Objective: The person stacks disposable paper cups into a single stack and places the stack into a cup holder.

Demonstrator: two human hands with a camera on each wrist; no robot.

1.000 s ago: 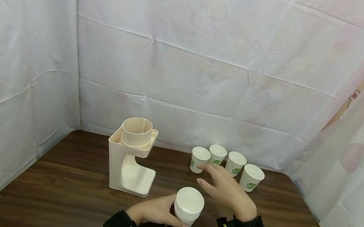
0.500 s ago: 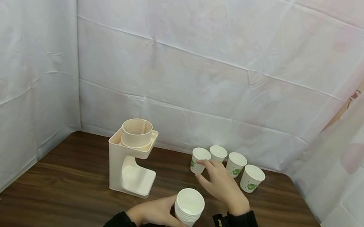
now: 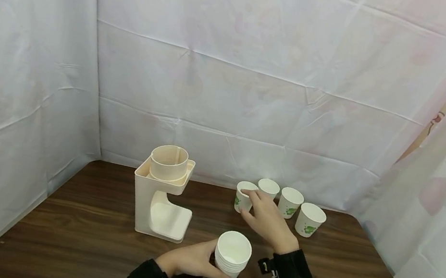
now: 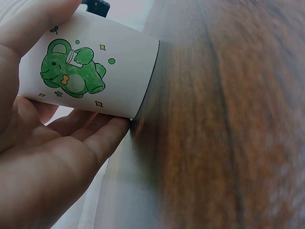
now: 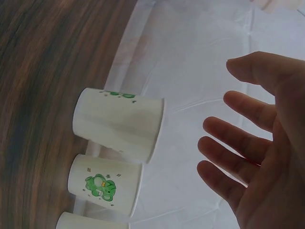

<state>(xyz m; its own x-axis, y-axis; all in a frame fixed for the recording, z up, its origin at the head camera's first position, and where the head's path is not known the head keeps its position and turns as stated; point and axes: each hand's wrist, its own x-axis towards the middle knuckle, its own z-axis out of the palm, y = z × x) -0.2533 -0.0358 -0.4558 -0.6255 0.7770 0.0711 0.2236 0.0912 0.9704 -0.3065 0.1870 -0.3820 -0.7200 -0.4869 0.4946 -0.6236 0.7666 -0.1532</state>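
My left hand (image 3: 196,260) grips a stack of nested white paper cups (image 3: 233,250) near the table's front, thumb on the near side. In the left wrist view, a green bear print shows on the outer cup (image 4: 114,52), its base at the wood surface. My right hand (image 3: 269,219) is raised over the table with fingers spread, beside the leftmost single paper cup (image 3: 241,205) and partly in front of it. The right wrist view shows the hand (image 5: 281,157) apart from the nearest cup (image 5: 116,126), holding nothing.
More upright paper cups stand at the back right: one behind (image 3: 269,186), one in the middle (image 3: 291,202), one at the right (image 3: 309,221). A cream stand (image 3: 142,204) with a round open holder (image 3: 167,169) is at left. White cloth (image 3: 227,110) hangs behind the dark wooden table (image 3: 72,232).
My right hand has shifted left and slightly up, closer to the leftmost single cup. The left hand and its stack have stayed in place, and the single cups are unmoved.
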